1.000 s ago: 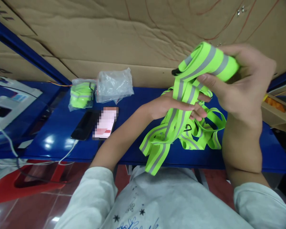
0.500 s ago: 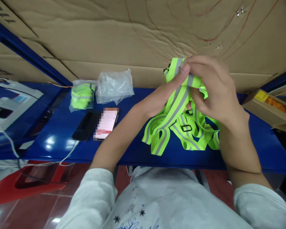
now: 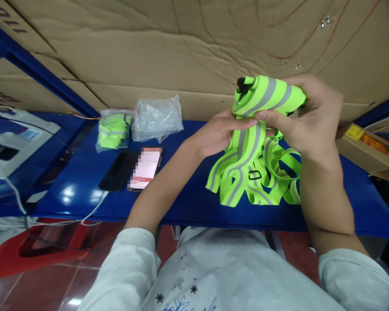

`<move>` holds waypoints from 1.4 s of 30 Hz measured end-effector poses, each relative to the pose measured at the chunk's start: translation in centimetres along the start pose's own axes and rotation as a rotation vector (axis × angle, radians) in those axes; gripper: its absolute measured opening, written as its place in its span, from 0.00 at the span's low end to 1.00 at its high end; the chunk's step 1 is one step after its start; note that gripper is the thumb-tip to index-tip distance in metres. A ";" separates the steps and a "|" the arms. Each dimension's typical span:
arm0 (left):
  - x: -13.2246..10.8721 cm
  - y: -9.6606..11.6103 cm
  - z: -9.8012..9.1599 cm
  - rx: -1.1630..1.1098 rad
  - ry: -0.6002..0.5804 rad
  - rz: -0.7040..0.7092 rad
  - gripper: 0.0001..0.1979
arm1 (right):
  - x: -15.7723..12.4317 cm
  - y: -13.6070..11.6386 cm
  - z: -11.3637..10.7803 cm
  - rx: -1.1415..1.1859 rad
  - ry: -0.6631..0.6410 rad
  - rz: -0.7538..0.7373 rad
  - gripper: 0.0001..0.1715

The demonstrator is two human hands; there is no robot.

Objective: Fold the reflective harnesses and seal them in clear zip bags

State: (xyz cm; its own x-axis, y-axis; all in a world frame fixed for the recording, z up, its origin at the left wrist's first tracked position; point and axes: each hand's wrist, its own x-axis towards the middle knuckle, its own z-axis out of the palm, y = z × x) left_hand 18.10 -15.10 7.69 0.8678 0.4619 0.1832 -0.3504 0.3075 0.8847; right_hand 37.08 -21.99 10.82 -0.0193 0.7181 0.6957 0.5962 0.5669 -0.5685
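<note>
A bundle of neon yellow-green reflective strap (image 3: 269,93) with grey stripes is held up above the table between both hands. My left hand (image 3: 220,129) grips its lower left side, thumb laid along the band. From the right, my right hand (image 3: 314,114) is closed on it, its thumb pressing the front and its other fingers mostly hidden behind. Black parts show at the bundle's upper left end. Loose lengths run down from it to a tangled heap of the same strap (image 3: 262,185) on the blue table, where a black buckle (image 3: 254,175) lies.
On the left of the blue table (image 3: 74,172) lie a bagged green strap (image 3: 113,129), a clear plastic bag (image 3: 157,119), a dark phone (image 3: 115,172) and a lit phone (image 3: 145,168). A small cardboard box (image 3: 369,144) stands at right. Brown cardboard (image 3: 132,52) rises behind.
The strap is now gathered into a thicker folded bundle, turned more level. My right hand has shifted right, with its thumb now across the front; my left thumb has come down lower.
</note>
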 end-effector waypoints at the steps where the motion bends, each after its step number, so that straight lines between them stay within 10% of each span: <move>1: 0.1 -0.1 -0.2 0.017 0.011 0.001 0.16 | -0.2 -0.5 0.0 -0.058 0.026 -0.083 0.26; 8: 0.0 0.0 -0.7 0.133 0.107 0.088 0.14 | -1.0 -1.6 0.0 -0.413 0.021 -0.380 0.34; 13: 0.1 0.2 -0.6 0.001 -0.063 0.016 0.18 | -0.4 -0.3 0.1 -0.478 0.050 -0.507 0.37; 21: 0.1 0.0 -1.0 -0.007 0.062 0.114 0.15 | 1.2 0.5 -1.2 -0.049 -0.515 -0.355 0.39; 26: -0.2 -0.3 -0.7 0.109 0.197 0.120 0.27 | 1.6 2.2 -1.6 0.234 -0.212 -0.109 0.33; 30: -0.3 -0.4 -0.5 0.110 0.243 0.097 0.37 | 1.6 2.4 -1.3 0.069 -0.282 -0.017 0.34; 42: 0.5 -1.3 -0.3 -0.100 -0.018 -0.054 0.18 | 0.9 0.9 -0.2 0.009 0.104 -0.128 0.27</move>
State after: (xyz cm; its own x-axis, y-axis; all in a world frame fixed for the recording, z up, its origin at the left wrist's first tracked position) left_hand 18.84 -14.98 6.53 0.8920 0.4281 0.1448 -0.3358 0.4134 0.8464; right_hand 37.73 -20.93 11.02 -0.0113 0.5941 0.8043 0.5872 0.6550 -0.4756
